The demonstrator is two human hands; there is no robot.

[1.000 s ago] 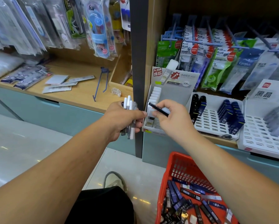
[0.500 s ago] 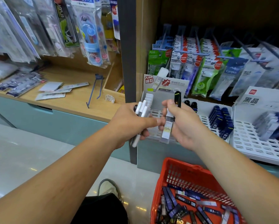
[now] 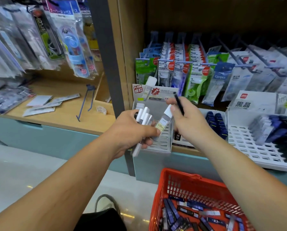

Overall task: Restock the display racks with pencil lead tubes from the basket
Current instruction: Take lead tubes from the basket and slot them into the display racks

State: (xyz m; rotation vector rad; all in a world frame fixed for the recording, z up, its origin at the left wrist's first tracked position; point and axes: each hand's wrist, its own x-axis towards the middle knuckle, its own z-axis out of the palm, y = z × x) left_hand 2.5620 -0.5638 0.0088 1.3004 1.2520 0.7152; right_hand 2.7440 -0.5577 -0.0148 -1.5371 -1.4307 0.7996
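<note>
- Two tubes sit in my right hand (image 3: 191, 125): a thin black tube (image 3: 179, 105) pinched near the fingertips and pointing up and away, and a clear tube (image 3: 163, 121) held by its white cap end.
- My left hand (image 3: 131, 130) is curled round a bundle (image 3: 143, 117) of white-capped tubes, roughly upright.
- The clear tube slants, its long axis running from the cap at my right thumb down-left to my left thumb. I cannot tell whether that thumb touches it.
- The rack (image 3: 162, 142) lies straight beyond both hands, just behind them, its slotted white face tilted toward me.
- I judge the right hand nearer the open slots, so it should seat the clear tube, turned end-on to a slot.
- The tubes are slim, hard, smooth plastic with squarish caps. In a bunch they look likely to slip.
- The basket (image 3: 166, 179), red plastic mesh, sits low under my right forearm.
- Many loose tubes (image 3: 191, 212), mostly dark, lie flat in a heap inside it.
</note>
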